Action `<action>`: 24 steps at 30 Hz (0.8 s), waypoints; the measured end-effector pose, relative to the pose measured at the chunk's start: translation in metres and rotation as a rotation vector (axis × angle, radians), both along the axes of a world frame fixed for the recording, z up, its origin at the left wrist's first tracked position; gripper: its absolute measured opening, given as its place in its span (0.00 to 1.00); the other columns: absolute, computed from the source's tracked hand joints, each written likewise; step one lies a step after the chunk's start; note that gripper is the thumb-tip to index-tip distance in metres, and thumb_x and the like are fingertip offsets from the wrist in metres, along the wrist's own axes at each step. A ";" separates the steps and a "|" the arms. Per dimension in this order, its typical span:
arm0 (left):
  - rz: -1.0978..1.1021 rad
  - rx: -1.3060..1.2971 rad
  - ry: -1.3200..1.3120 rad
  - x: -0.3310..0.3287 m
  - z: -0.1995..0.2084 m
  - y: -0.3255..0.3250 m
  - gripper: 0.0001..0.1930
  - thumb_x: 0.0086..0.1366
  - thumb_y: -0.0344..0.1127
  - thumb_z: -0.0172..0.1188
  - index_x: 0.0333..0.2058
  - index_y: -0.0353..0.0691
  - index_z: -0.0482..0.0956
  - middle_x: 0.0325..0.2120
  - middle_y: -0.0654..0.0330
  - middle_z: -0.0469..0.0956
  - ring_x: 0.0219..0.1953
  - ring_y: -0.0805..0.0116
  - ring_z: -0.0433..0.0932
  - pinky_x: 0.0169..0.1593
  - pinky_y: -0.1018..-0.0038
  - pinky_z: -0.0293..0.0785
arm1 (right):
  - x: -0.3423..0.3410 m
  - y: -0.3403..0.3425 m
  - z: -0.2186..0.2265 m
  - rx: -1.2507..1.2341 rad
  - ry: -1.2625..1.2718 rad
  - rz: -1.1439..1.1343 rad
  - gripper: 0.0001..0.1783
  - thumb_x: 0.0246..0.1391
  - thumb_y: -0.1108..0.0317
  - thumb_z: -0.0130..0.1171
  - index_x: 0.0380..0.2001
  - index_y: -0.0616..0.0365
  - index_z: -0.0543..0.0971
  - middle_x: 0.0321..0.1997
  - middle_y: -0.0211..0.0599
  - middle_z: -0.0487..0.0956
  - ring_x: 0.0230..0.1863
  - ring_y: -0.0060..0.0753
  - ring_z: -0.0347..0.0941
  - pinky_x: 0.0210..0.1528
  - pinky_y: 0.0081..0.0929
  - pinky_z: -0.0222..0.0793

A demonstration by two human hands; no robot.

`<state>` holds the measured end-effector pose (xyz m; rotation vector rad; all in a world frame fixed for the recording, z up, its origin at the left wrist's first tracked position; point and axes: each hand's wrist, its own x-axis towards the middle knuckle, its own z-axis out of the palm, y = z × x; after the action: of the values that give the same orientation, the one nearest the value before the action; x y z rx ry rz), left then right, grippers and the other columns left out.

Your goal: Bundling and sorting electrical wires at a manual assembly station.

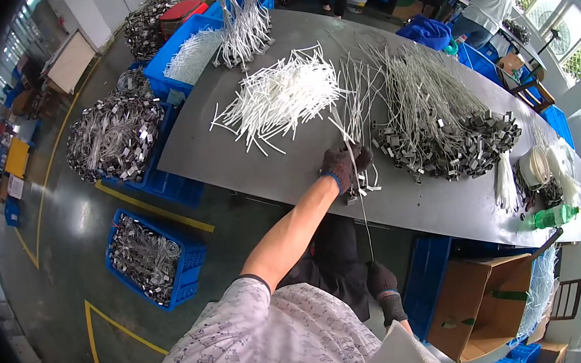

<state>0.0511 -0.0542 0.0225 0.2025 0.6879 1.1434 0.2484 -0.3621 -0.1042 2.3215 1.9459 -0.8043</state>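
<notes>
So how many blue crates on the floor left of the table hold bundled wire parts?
3 that I can make out: one blue crate alone near the yellow floor line, one under the heaped pile at the table's edge, one farther back holding white pieces. Others may be hidden.

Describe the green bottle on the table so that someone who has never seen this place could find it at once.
Start from the long grey table and follow its near edge to the far right corner, toward the windows. There the green bottle lies on its side, just past a heap of white coiled cords. It is the only green thing on a table otherwise covered in white and grey wire bundles.
</notes>
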 end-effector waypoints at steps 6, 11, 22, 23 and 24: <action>0.258 0.237 0.322 -0.014 0.036 0.005 0.06 0.70 0.32 0.58 0.39 0.35 0.76 0.35 0.55 0.83 0.34 0.65 0.85 0.40 0.69 0.84 | 0.017 -0.028 -0.008 -0.144 -0.029 0.002 0.13 0.62 0.61 0.49 0.42 0.50 0.82 0.41 0.51 0.83 0.43 0.59 0.80 0.43 0.52 0.76; 0.083 0.360 0.496 -0.008 0.032 -0.006 0.06 0.69 0.33 0.60 0.35 0.35 0.78 0.31 0.56 0.83 0.31 0.68 0.84 0.39 0.72 0.82 | 0.012 -0.037 -0.011 -0.117 -0.006 -0.030 0.14 0.64 0.60 0.48 0.40 0.50 0.82 0.40 0.52 0.84 0.43 0.61 0.80 0.44 0.53 0.76; -0.349 0.635 0.752 0.043 -0.065 -0.091 0.12 0.60 0.40 0.66 0.30 0.34 0.85 0.23 0.57 0.83 0.27 0.73 0.79 0.33 0.71 0.76 | -0.037 0.150 0.094 0.692 1.035 -0.514 0.29 0.67 0.51 0.50 0.63 0.61 0.69 0.51 0.48 0.79 0.39 0.36 0.78 0.39 0.30 0.73; -0.330 0.660 0.824 0.037 -0.061 -0.089 0.12 0.60 0.40 0.66 0.31 0.35 0.85 0.23 0.57 0.84 0.27 0.73 0.79 0.33 0.72 0.75 | -0.043 0.161 0.097 0.710 1.115 -0.527 0.30 0.70 0.48 0.46 0.63 0.60 0.69 0.50 0.47 0.79 0.36 0.31 0.78 0.34 0.27 0.73; -0.449 0.600 0.817 0.028 -0.055 -0.079 0.12 0.58 0.39 0.68 0.33 0.34 0.86 0.25 0.57 0.84 0.29 0.74 0.80 0.34 0.72 0.76 | -0.044 0.169 0.101 0.688 1.037 -0.428 0.31 0.70 0.45 0.44 0.63 0.59 0.69 0.49 0.46 0.80 0.33 0.30 0.78 0.33 0.26 0.73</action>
<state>0.0789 -0.1336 -0.0320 1.3187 0.9241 0.7753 0.2042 -0.1933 -0.0032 3.1746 2.3119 -1.9592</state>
